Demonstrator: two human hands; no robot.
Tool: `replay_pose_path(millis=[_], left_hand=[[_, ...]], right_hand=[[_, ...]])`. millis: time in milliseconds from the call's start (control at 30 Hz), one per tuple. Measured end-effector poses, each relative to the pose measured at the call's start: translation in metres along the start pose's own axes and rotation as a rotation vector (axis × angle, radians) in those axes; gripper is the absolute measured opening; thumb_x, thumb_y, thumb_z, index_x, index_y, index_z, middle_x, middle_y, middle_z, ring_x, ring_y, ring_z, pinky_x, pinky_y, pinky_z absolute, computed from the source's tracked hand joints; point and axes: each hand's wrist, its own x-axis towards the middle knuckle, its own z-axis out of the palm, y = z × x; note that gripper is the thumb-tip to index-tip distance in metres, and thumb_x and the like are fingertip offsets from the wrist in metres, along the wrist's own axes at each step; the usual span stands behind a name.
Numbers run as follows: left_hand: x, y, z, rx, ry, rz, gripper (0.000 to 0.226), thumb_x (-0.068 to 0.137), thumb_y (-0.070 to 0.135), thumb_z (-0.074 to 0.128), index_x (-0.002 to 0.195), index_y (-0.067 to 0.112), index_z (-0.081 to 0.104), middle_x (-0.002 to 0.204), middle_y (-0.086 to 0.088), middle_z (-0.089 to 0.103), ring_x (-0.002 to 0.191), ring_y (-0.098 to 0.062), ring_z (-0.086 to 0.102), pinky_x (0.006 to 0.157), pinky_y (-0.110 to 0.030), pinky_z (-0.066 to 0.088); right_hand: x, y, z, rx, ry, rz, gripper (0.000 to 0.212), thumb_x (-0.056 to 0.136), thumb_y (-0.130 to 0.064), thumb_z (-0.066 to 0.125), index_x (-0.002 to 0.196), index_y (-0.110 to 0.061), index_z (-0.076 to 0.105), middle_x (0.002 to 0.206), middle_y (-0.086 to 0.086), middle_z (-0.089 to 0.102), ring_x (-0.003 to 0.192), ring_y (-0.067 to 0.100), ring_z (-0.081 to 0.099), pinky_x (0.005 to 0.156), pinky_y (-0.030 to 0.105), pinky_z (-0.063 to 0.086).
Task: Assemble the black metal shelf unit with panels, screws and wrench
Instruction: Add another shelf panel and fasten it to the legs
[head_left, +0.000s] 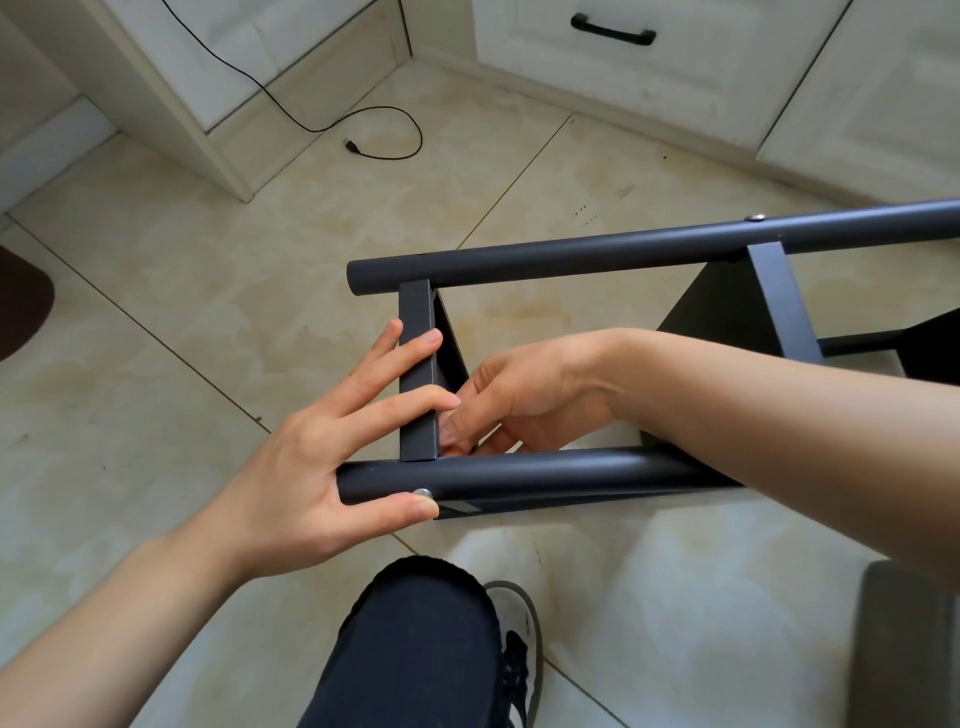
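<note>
The black metal shelf frame lies on its side on the tiled floor. Its far tube (597, 254) and near tube (545, 470) are joined by a flat crossbar (415, 322) at the left end. My left hand (306, 457) lays straight fingers over the crossbar, and its thumb presses a silver screw (423, 492) on the near tube. My right hand (524, 395) reaches inside the frame, fingers curled at the corner where crossbar meets near tube. What they hold is hidden. A second crossbar (779, 301) and a black panel (722, 306) sit further right.
White cabinets (223, 78) and a drawer with a black handle (613, 30) line the back. A black cable (384, 130) trails on the floor. My knee (415, 639) and shoe (519, 639) are below the frame. A grey object (904, 649) stands at the bottom right.
</note>
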Motion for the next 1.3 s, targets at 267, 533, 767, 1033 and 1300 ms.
replay_pose_path(millis=[267,533,767,1033,1300], left_hand=[[-0.0004,-0.0005,0.0007,0.007,0.005,0.01,0.057,0.084,0.049,0.067,0.137,0.038,0.05,0.165,0.017,0.022,0.156,-0.016,0.012,0.118,-0.015,0.02],[-0.0008,-0.0005,0.0008,0.003,0.009,0.017,0.057,0.084,0.05,0.067,0.137,0.041,0.049,0.165,0.017,0.023,0.156,-0.016,0.012,0.118,-0.014,0.019],[-0.0015,0.0007,0.0006,0.007,0.009,0.015,0.056,0.083,0.049,0.068,0.136,0.037,0.051,0.165,0.017,0.023,0.156,-0.016,0.012,0.117,-0.014,0.02],[-0.0019,0.0013,0.0006,-0.008,0.007,0.009,0.057,0.083,0.048,0.068,0.136,0.041,0.049,0.165,0.018,0.022,0.156,-0.016,0.012,0.116,-0.012,0.021],[-0.002,0.0011,0.0007,-0.009,0.009,0.007,0.058,0.082,0.048,0.068,0.137,0.041,0.049,0.165,0.018,0.022,0.156,-0.015,0.011,0.117,-0.012,0.019]], right_hand=[[0.0055,0.0025,0.0037,-0.057,0.047,0.013,0.025,0.099,-0.021,0.056,0.078,-0.012,0.066,0.072,0.001,0.066,0.061,0.01,0.065,0.059,0.022,0.054],[0.0025,0.001,0.0016,-0.046,0.046,-0.034,0.014,0.096,-0.016,0.06,0.093,-0.006,0.069,0.09,0.008,0.066,0.082,0.02,0.06,0.084,0.036,0.05],[0.0068,0.0032,0.0039,-0.09,0.05,0.007,0.015,0.097,-0.019,0.059,0.089,-0.009,0.067,0.086,0.007,0.066,0.081,0.021,0.062,0.078,0.034,0.053],[0.0018,-0.0007,-0.0013,-0.048,0.019,0.025,0.014,0.093,-0.02,0.063,0.086,-0.01,0.071,0.085,0.006,0.067,0.078,0.019,0.06,0.082,0.037,0.05],[0.002,0.0005,-0.0015,-0.03,-0.02,-0.004,0.011,0.094,-0.016,0.062,0.09,-0.012,0.071,0.092,0.006,0.066,0.075,0.015,0.062,0.079,0.034,0.053]])
